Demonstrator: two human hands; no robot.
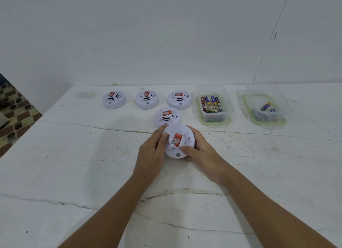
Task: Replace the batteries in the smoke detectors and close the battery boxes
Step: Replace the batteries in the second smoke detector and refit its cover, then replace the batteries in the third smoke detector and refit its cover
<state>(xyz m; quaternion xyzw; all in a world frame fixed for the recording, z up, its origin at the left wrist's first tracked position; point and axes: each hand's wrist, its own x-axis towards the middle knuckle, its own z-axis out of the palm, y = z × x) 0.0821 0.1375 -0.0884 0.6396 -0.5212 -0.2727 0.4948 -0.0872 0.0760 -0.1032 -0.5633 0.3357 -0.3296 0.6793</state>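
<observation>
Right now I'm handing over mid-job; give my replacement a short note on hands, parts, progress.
Left hand and right hand both grip the nearest round white smoke detector, red label up.
Four more white detectors sit behind it.
Clear tub with many mixed batteries sits right of them; clear tub with few batteries farther right.
Which detectors are finished can't be told; check each.

Near table (92,173) free; detectors (147,99) behind.

Smooth white plastic smoke detector (178,146), clear plastic boxes (213,104), rough cracked table (74,164).
</observation>
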